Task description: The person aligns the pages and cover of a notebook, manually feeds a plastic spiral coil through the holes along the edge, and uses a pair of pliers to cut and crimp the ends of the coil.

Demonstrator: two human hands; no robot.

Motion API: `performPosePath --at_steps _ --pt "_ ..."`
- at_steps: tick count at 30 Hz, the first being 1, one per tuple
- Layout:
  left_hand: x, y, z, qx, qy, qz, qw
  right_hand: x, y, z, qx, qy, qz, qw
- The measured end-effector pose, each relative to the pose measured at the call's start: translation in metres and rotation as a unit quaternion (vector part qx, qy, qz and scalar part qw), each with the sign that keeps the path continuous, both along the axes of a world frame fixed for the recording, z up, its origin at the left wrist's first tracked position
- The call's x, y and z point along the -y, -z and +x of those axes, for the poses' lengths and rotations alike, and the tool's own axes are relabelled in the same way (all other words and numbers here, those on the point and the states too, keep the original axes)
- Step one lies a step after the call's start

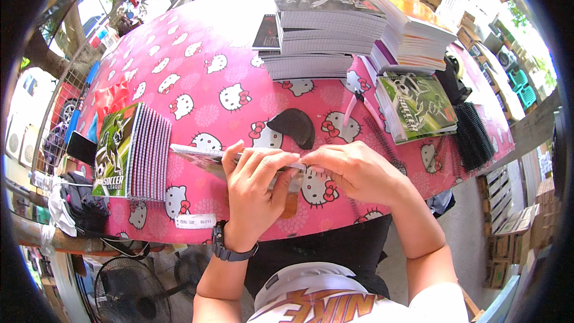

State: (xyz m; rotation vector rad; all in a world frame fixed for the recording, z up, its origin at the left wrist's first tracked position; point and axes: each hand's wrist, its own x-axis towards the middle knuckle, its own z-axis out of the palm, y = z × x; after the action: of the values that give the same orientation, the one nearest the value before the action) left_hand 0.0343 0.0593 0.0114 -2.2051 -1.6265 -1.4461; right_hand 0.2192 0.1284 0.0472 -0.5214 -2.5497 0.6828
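Gripped at the near edge of the pink cat-print tablecloth point(203, 93): a thin unbound notebook point(203, 154), left hand point(254, 188) fingers clamped over it; right hand point(353, 170) fingertips pinching its edge.

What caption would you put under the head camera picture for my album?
Both hands, left hand and right hand, hold a thin notebook edge-on over a pink cat-print tablecloth, stacks of notebooks behind.

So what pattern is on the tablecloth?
Pink tablecloth with white cartoon cat faces wearing red bows; head view.
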Motion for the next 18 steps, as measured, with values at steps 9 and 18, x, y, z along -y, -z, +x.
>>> performPosePath --at_steps 9,18 --pt "-0.003 -0.007 0.004 -0.080 0.031 -0.012 0.996 -0.024 0.102 0.046 0.130 0.323 0.027 0.937" --pt "0.001 -0.005 -0.005 -0.112 0.015 -0.034 0.993 -0.070 0.074 -0.010 0.039 0.105 0.036 0.993"
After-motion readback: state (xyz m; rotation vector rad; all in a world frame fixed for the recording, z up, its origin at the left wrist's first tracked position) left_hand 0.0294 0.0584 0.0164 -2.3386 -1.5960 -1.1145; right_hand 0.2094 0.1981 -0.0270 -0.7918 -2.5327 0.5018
